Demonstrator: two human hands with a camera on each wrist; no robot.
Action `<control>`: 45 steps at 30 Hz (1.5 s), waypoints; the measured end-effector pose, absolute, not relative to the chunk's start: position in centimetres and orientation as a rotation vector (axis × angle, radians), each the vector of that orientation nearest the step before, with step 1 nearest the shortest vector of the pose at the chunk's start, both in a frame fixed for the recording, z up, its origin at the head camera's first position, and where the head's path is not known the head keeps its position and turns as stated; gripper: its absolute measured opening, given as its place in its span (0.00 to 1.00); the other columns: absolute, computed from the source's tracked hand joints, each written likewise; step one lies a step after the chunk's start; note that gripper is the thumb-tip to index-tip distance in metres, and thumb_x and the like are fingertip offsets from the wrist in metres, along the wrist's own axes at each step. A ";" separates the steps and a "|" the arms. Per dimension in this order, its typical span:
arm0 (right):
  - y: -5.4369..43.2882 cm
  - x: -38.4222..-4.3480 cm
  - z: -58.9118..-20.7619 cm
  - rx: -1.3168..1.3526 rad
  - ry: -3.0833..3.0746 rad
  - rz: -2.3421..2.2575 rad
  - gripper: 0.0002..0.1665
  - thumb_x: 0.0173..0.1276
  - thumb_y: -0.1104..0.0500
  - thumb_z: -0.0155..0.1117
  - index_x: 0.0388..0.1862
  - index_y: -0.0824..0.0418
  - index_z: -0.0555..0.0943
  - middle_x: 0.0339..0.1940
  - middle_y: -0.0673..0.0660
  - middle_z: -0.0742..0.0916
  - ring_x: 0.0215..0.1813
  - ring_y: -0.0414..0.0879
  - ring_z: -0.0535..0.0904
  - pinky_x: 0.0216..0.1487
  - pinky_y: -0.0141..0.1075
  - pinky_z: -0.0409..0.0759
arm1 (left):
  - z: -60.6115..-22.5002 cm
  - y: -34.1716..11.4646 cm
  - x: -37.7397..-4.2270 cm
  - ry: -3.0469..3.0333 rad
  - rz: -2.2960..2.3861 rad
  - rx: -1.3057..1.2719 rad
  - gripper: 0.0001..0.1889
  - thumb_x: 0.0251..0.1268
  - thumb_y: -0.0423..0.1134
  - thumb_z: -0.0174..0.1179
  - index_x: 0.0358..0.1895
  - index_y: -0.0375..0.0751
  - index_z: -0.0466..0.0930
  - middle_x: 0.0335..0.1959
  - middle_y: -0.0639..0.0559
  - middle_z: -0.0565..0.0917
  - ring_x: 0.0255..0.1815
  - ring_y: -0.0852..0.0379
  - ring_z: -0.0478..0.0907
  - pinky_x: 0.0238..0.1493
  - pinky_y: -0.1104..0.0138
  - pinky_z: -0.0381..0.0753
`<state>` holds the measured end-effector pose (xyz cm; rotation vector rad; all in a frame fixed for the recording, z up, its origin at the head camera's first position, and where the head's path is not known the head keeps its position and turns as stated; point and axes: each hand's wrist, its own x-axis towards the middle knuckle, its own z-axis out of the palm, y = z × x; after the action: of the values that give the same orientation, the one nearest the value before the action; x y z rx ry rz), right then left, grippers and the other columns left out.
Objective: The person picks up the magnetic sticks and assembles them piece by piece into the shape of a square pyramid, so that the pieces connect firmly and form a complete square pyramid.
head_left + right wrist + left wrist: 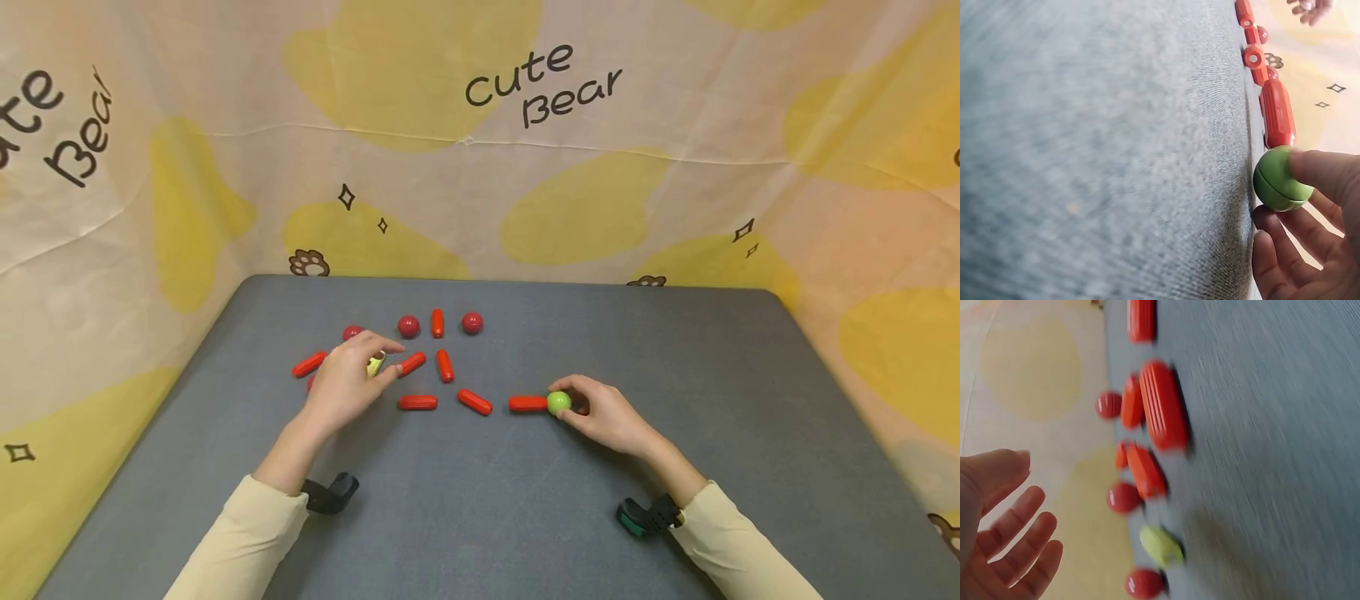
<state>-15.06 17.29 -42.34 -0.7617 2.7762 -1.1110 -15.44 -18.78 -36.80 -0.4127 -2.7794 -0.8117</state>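
Note:
Between the thumb and fingers of my right hand (606, 415) is a green ball (558, 403), pinched low over the table. A red ribbed rod (527, 404) meets the ball's left side; whether they are joined, I cannot tell. My left hand (345, 385) hovers over the left group of pieces, its fingers loosely spread and holding nothing in the left wrist view. Just beyond it, partly hidden by the fingers, lies a yellow-green piece (1160, 545). A red rod (412, 364) lies near the left fingertips.
Several more red rods (417, 402) and red balls (408, 326) are scattered on the grey table (480, 517), mostly left of centre. One red ball (472, 322) sits toward the back. A patterned cloth (465, 217) rises behind the table and along its sides.

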 end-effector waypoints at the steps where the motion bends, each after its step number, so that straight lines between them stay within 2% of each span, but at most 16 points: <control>1: 17.3 -15.0 -42.3 -0.758 2.775 -1.106 0.17 0.60 0.60 0.66 0.48 0.57 0.78 0.41 0.48 0.83 0.38 0.41 0.76 0.35 0.32 0.75 | -36.9 -19.5 -15.4 -2.763 -0.801 -0.389 0.12 0.52 0.36 0.65 0.43 0.44 0.82 0.39 0.50 0.81 0.38 0.50 0.77 0.36 0.58 0.75; 11: 17.7 -14.5 -42.4 -0.771 2.769 -1.091 0.16 0.60 0.60 0.65 0.48 0.55 0.78 0.40 0.46 0.82 0.39 0.38 0.76 0.37 0.32 0.76 | -38.0 -24.8 -14.7 -2.700 -0.747 -0.219 0.12 0.51 0.35 0.65 0.42 0.42 0.82 0.41 0.47 0.79 0.39 0.46 0.79 0.39 0.52 0.74; 17: 17.7 -14.2 -42.4 -0.775 2.761 -1.083 0.16 0.59 0.60 0.66 0.48 0.54 0.78 0.40 0.45 0.82 0.39 0.38 0.76 0.37 0.32 0.76 | -38.7 -26.4 -14.7 -2.790 -0.761 -0.148 0.16 0.52 0.36 0.64 0.46 0.38 0.80 0.45 0.42 0.77 0.47 0.42 0.74 0.45 0.47 0.69; 23: 17.7 -13.8 -42.4 -0.775 2.742 -1.068 0.17 0.59 0.60 0.66 0.47 0.52 0.77 0.40 0.45 0.81 0.39 0.37 0.76 0.37 0.31 0.75 | -39.2 -27.4 -14.7 -2.869 -0.728 -0.117 0.18 0.51 0.37 0.65 0.48 0.36 0.79 0.46 0.38 0.76 0.46 0.41 0.73 0.45 0.46 0.69; 28: 17.7 -13.6 -42.5 -0.772 2.753 -1.065 0.17 0.58 0.60 0.67 0.47 0.52 0.77 0.40 0.44 0.81 0.38 0.38 0.75 0.37 0.31 0.75 | -39.5 -27.7 -14.7 -2.922 -0.682 -0.133 0.19 0.50 0.36 0.66 0.47 0.34 0.79 0.42 0.36 0.78 0.39 0.44 0.74 0.37 0.51 0.71; 33: 17.8 -13.4 -42.7 -0.803 2.766 -1.063 0.18 0.58 0.60 0.67 0.47 0.53 0.77 0.40 0.45 0.80 0.38 0.38 0.75 0.36 0.31 0.75 | -39.9 -27.8 -14.8 -2.960 -0.652 -0.139 0.17 0.50 0.36 0.65 0.45 0.35 0.80 0.33 0.41 0.78 0.31 0.49 0.72 0.29 0.62 0.65; 38: 17.8 -13.3 -42.6 -0.821 2.769 -1.072 0.18 0.57 0.61 0.68 0.47 0.53 0.77 0.41 0.46 0.79 0.38 0.38 0.74 0.36 0.30 0.75 | -40.0 -27.8 -14.7 -2.974 -0.641 -0.133 0.15 0.50 0.36 0.64 0.44 0.36 0.81 0.29 0.44 0.76 0.29 0.51 0.70 0.27 0.64 0.63; 45: 17.6 -13.3 -42.6 -0.821 2.770 -1.074 0.18 0.57 0.61 0.68 0.47 0.53 0.77 0.41 0.46 0.80 0.39 0.38 0.75 0.36 0.30 0.75 | -39.6 -27.6 -14.6 -2.974 -0.638 -0.131 0.15 0.50 0.36 0.65 0.43 0.36 0.81 0.31 0.43 0.77 0.29 0.51 0.71 0.28 0.63 0.64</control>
<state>-13.25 17.63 -42.56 -0.8213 2.7700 -1.0735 -14.56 -27.61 -39.59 -0.1305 -2.9736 -0.6384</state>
